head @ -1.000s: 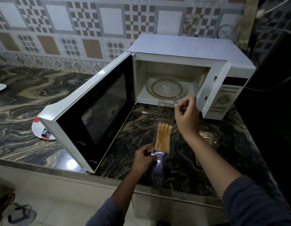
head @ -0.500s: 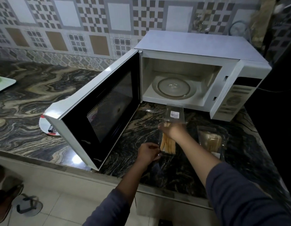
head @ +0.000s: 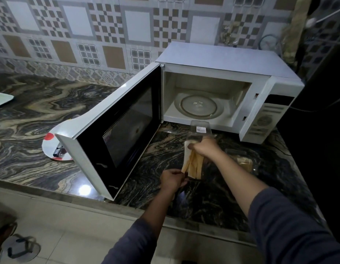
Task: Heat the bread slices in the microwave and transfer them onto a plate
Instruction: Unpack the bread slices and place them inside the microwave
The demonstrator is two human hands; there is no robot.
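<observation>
Microwave (head: 222, 60): one. Glass turntable (head: 198, 106): one. Bread slices (head: 193, 166): about four edges fanned, exact count unclear. Clear plastic bread packs: two, middle pack (head: 199, 130) and right pack (head: 243, 162). Red-spotted plate (head: 49, 147): one. Hands: two, left hand (head: 172, 180) and right hand (head: 204, 147). Pale tray (head: 1, 100): one. Table (head: 41, 111): one. Sandal (head: 18, 248) on floor: one.

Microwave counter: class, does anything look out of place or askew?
The plate lies partly hidden behind the corner of the open microwave door, probably awkward to reach. The bread slices splay unevenly where the right hand grips them at the clear box; the left hand holds its near end.
</observation>
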